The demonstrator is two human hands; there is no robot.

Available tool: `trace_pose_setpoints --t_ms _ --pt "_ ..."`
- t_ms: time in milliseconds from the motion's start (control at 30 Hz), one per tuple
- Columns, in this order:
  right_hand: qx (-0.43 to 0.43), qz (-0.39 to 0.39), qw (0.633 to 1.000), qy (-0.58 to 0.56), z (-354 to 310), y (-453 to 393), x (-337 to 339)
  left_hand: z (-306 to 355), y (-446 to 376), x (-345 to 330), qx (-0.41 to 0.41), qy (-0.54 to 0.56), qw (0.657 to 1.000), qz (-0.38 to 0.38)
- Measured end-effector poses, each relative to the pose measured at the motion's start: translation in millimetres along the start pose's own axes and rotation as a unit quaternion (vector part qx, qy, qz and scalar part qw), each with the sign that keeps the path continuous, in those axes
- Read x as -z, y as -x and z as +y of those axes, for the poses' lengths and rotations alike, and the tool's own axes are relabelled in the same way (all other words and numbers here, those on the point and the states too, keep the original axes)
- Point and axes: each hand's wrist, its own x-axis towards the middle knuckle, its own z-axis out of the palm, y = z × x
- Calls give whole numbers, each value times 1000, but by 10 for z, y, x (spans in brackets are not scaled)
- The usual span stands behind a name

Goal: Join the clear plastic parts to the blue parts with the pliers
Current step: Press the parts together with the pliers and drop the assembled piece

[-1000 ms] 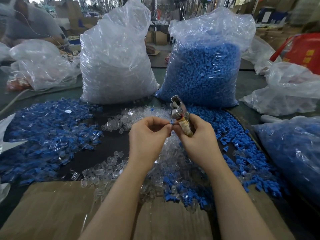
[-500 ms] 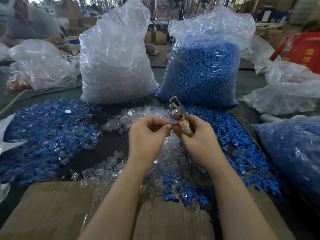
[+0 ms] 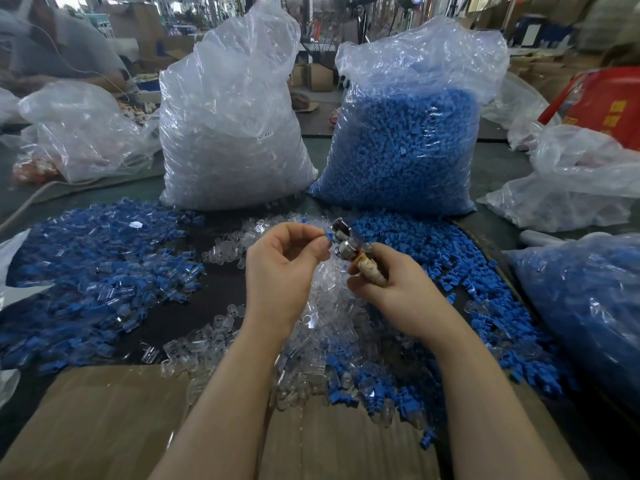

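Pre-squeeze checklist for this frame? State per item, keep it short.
1. pliers gripped by right hand: ok.
2. blue part pinched by left hand: ok.
3. Blue part at the pliers' head: ok, touching it.
4. Clear part mated to the blue part: cannot tell, too small.
5. Part seated between the jaws: cannot tell.
6. Loose clear parts within reach, under the hands: ok.

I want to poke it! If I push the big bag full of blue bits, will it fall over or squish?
The bag of blue parts would probably squish rather than tip: it sits wide and slumped on the table. It looks heavy, packed well over half full. Its thin crinkled plastic top would likely flop, and may feel slippery.
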Motion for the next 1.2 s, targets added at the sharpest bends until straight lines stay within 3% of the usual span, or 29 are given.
trace_pose_setpoints --t_ms 367,933,1067,1200 --pt "10 -10 1000 18 -9 7 11 28 -2 51 -23 15 998 -51" --pt "22 20 996 82 34 -3 -34 30 -3 35 -5 25 998 -51" --pt "2 71 991 117 100 -24 -2 -5 -49 96 112 104 988 21" --pt "-80 132 968 198 211 -27 103 -47 -185 376 245 313 896 195"
